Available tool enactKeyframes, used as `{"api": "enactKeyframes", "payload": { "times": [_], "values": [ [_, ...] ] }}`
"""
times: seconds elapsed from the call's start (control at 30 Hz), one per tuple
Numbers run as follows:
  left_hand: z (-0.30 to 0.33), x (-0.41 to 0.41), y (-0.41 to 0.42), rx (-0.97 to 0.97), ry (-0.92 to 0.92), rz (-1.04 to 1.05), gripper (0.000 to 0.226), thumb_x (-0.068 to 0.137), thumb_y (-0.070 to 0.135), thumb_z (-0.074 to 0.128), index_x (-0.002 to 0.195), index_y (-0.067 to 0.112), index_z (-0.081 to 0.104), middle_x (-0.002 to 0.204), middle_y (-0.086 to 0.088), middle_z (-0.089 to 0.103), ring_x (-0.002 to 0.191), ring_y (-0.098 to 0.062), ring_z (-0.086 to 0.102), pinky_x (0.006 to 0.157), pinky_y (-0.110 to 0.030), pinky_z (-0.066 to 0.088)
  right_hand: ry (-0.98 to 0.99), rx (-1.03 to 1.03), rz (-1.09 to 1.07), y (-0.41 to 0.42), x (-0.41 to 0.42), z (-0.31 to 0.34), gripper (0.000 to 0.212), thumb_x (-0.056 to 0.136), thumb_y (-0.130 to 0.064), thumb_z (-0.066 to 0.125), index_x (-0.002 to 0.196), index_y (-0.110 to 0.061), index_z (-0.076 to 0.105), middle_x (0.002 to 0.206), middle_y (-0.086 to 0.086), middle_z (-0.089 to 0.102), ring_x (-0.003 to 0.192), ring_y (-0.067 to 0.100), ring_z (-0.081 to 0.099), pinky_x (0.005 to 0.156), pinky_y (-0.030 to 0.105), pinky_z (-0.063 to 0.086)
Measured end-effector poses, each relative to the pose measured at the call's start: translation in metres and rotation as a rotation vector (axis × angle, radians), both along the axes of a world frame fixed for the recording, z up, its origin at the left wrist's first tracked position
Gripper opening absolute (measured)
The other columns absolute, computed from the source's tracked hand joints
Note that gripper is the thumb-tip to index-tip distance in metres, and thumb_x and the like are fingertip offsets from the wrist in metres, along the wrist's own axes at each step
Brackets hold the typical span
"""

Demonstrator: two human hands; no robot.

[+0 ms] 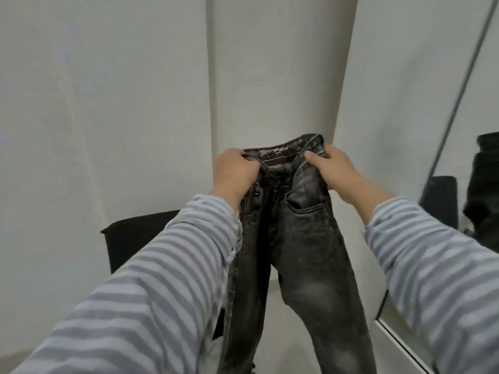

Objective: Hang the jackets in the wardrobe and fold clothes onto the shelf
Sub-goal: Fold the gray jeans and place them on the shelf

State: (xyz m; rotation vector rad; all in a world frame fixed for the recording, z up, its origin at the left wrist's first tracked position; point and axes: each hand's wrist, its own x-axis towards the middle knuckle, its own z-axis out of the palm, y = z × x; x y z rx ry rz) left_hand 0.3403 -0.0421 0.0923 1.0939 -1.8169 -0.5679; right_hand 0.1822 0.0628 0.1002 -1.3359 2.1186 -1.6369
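Observation:
A pair of faded black jeans [302, 238] hangs in front of me, waistband up and legs dangling past the bottom of the view. My left hand [235, 174] grips the waistband's left side with curled fingers. At the waistband's right side my right hand [332, 168] holds the denim, thumb pressed on the front. Both arms wear grey-and-white striped sleeves. No wardrobe interior or shelf is in view.
A black chair [129, 238] stands behind the jeans at the lower left, against a white wall. A mirror with a metal frame [459, 98] leans on the right and reflects dark shapes [483, 184]. Pale floor lies below.

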Motion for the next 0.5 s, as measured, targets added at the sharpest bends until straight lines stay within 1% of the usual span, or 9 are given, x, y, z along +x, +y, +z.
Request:
{"api": "enactKeyframes", "payload": {
  "times": [0.07, 0.1, 0.17, 0.27, 0.33, 0.37, 0.4, 0.43, 0.5],
  "values": [
    [0.004, -0.023, 0.010, 0.072, 0.069, -0.081, 0.011, 0.076, 0.021, 0.064, 0.078, 0.012, 0.071, 0.084, -0.008, 0.072, 0.085, -0.027, 0.066, 0.067, -0.026, 0.047, -0.093, -0.031, 0.123, 0.005, 0.011, -0.001, 0.013, 0.096, -0.026, 0.054, 0.084, -0.026, 0.058, 0.094, 0.001, 0.066, 0.082, 0.018, 0.065, 0.072, 0.034, 0.053],
    [0.007, -0.031, 0.015, 0.117, 0.112, -0.132, 0.009, 0.076, 0.021, 0.065, 0.076, 0.014, 0.070, 0.086, -0.009, 0.073, 0.087, -0.028, 0.067, 0.071, -0.029, 0.052, -0.112, -0.052, 0.161, 0.007, 0.015, -0.001, 0.013, 0.097, -0.024, 0.052, 0.086, -0.026, 0.058, 0.091, -0.001, 0.066, 0.077, 0.015, 0.064, 0.067, 0.031, 0.052],
    [0.015, -0.043, 0.024, 0.176, 0.190, -0.222, 0.009, 0.077, 0.021, 0.066, 0.073, 0.014, 0.069, 0.088, -0.012, 0.073, 0.090, -0.029, 0.069, 0.079, -0.035, 0.056, -0.134, -0.061, 0.193, 0.010, 0.022, 0.001, 0.011, 0.098, -0.030, 0.051, 0.098, -0.025, 0.060, 0.091, -0.003, 0.067, 0.077, 0.015, 0.065, 0.067, 0.032, 0.053],
    [0.033, -0.049, 0.030, 0.227, 0.263, -0.264, 0.019, 0.080, 0.025, 0.060, 0.070, 0.010, 0.065, 0.087, -0.016, 0.071, 0.094, -0.033, 0.068, 0.085, -0.040, 0.056, -0.267, 0.028, 0.252, 0.018, 0.024, 0.007, 0.041, 0.098, -0.052, 0.033, 0.106, -0.023, 0.061, 0.097, -0.005, 0.066, 0.061, 0.008, 0.060, 0.064, 0.030, 0.053],
    [0.043, -0.048, 0.036, 0.253, 0.266, -0.314, 0.041, 0.076, 0.047, 0.059, 0.077, 0.007, 0.067, 0.088, -0.014, 0.070, 0.093, -0.033, 0.068, 0.087, -0.041, 0.055, -0.403, 0.012, 0.275, 0.023, 0.021, 0.008, 0.049, 0.100, -0.053, 0.021, 0.095, -0.023, 0.059, 0.100, -0.007, 0.062, 0.050, 0.008, 0.052, 0.064, 0.028, 0.050],
    [0.046, -0.050, 0.043, 0.252, 0.222, -0.352, 0.054, 0.070, 0.059, 0.061, 0.079, 0.007, 0.068, 0.086, -0.011, 0.071, 0.087, -0.029, 0.068, 0.084, -0.037, 0.055, -0.450, -0.014, 0.277, 0.027, 0.016, 0.008, 0.047, 0.101, -0.049, 0.021, 0.091, -0.022, 0.059, 0.099, -0.007, 0.062, 0.052, 0.010, 0.051, 0.063, 0.029, 0.050],
    [0.047, -0.049, 0.046, 0.226, 0.156, -0.382, 0.056, 0.066, 0.064, 0.064, 0.075, 0.009, 0.067, 0.080, -0.006, 0.070, 0.079, -0.024, 0.067, 0.078, -0.031, 0.054, -0.506, -0.023, 0.287, 0.026, 0.015, 0.007, 0.044, 0.103, -0.044, 0.023, 0.091, -0.021, 0.059, 0.097, -0.006, 0.062, 0.055, 0.012, 0.050, 0.062, 0.029, 0.050],
    [0.047, -0.049, 0.049, 0.184, 0.079, -0.393, 0.047, 0.069, 0.059, 0.068, 0.068, 0.012, 0.064, 0.071, -0.003, 0.065, 0.070, -0.020, 0.062, 0.068, -0.025, 0.049, -0.536, -0.018, 0.294, 0.026, 0.012, 0.005, 0.041, 0.104, -0.040, 0.025, 0.096, -0.018, 0.059, 0.093, -0.004, 0.062, 0.058, 0.015, 0.053, 0.062, 0.030, 0.051],
    [0.043, -0.047, 0.053, 0.081, -0.055, -0.325, 0.034, 0.080, 0.037, 0.065, 0.057, 0.015, 0.055, 0.057, 0.000, 0.053, 0.064, -0.021, 0.052, 0.054, -0.025, 0.037, -0.546, 0.033, 0.347, 0.029, 0.010, 0.000, 0.036, 0.104, -0.034, 0.027, 0.105, -0.016, 0.058, 0.090, -0.006, 0.062, 0.070, 0.020, 0.062, 0.071, 0.034, 0.054]
  ]
}}
